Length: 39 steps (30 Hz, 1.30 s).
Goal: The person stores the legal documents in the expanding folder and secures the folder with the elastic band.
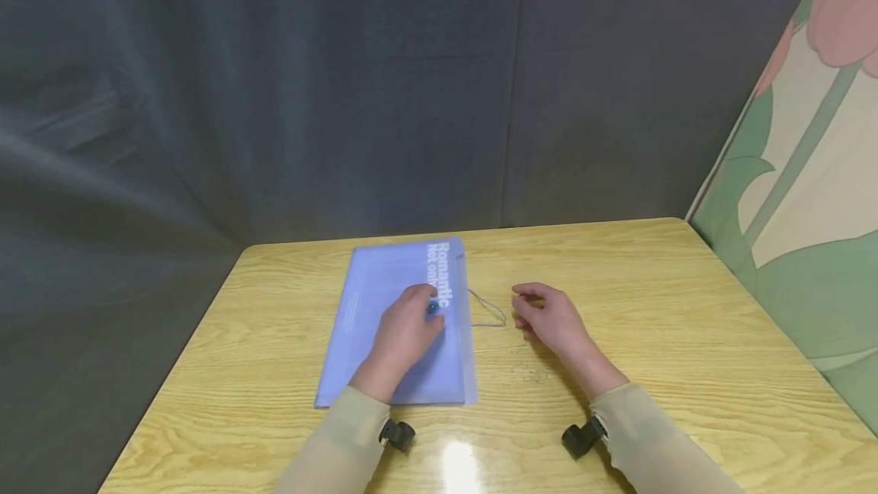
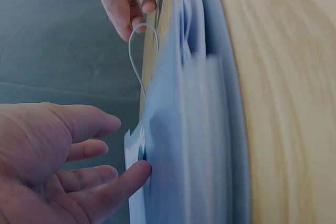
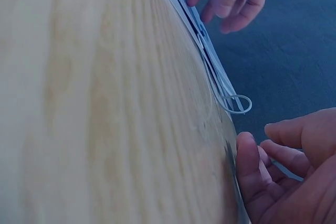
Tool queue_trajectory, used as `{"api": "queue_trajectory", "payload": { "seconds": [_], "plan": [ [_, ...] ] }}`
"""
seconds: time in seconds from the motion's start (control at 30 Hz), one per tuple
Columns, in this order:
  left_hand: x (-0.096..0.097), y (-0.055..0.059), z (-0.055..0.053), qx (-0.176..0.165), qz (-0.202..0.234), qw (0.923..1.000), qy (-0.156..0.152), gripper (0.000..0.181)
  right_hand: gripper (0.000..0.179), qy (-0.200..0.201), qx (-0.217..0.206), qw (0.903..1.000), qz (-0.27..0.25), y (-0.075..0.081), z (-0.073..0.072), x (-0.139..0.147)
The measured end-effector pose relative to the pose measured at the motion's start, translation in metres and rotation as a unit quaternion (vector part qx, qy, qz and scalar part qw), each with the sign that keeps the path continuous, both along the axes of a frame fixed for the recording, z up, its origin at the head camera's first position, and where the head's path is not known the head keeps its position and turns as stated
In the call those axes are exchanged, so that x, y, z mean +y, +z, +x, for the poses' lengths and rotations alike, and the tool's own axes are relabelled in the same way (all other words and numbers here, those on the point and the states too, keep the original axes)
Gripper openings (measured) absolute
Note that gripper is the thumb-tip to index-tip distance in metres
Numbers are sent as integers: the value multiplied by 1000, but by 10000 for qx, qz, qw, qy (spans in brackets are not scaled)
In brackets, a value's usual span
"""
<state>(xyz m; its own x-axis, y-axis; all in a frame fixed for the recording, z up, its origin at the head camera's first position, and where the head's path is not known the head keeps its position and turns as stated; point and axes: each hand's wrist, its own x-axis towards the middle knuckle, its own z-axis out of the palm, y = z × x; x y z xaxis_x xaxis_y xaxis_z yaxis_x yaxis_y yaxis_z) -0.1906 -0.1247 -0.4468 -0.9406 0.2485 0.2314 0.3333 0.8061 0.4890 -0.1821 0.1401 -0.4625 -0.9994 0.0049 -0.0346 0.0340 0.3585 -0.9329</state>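
A translucent blue document folder point(image 1: 394, 326) lies on the table with white lettering down its right side. My left hand point(image 1: 408, 326) is over it, thumb and fingers spread around a small dark round button point(image 1: 432, 307). In the left wrist view, one fingertip point(image 2: 140, 170) is right at that button. From the folder's right edge a thin elastic cord point(image 1: 504, 319) sticks out in a loose loop. My right hand point(image 1: 552, 319) hovers just right of the loop, fingers loosely bent with nothing between them. Papers point(image 2: 194, 24) show at the folder's open side in the left wrist view.
The wood-grain table point(image 1: 658, 311) extends on both sides of the folder. A dark curtain point(image 1: 384, 97) hangs along the back and left. On the right stands a floral panel point(image 1: 809, 174). Each wrist carries a small black camera point(image 1: 583, 437).
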Motion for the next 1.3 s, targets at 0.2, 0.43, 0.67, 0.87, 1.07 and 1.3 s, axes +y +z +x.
{"api": "queue_trajectory", "payload": {
  "seconds": [0.2, 0.43, 0.67, 0.87, 1.07, 1.3],
  "plan": [
    [-15, -2, 2, -7, -4, 10000, -35, 48, 39, 27, 145, 9994, 319, 0, -2, 3],
    [-33, -6, 2, 72, -8, 10000, -64, 49, 37, 214, 568, 9945, 856, 0, -7, 6],
    [-48, -9, 2, 187, -403, 9988, -183, 56, 39, 596, 635, 9911, 1008, 0, -14, 12],
    [-59, -10, 3, -244, -654, 9975, -63, 64, 40, 860, 688, 9848, 1345, -4, -17, 23],
    [-63, -15, 4, -531, -755, 9956, -149, 71, 42, 1212, 757, 9765, 1613, -4, -18, 30],
    [-64, -18, 5, -664, -917, 9934, -178, 74, 40, 1483, 702, 9704, 1772, -2, -19, 30]
  ]
}}
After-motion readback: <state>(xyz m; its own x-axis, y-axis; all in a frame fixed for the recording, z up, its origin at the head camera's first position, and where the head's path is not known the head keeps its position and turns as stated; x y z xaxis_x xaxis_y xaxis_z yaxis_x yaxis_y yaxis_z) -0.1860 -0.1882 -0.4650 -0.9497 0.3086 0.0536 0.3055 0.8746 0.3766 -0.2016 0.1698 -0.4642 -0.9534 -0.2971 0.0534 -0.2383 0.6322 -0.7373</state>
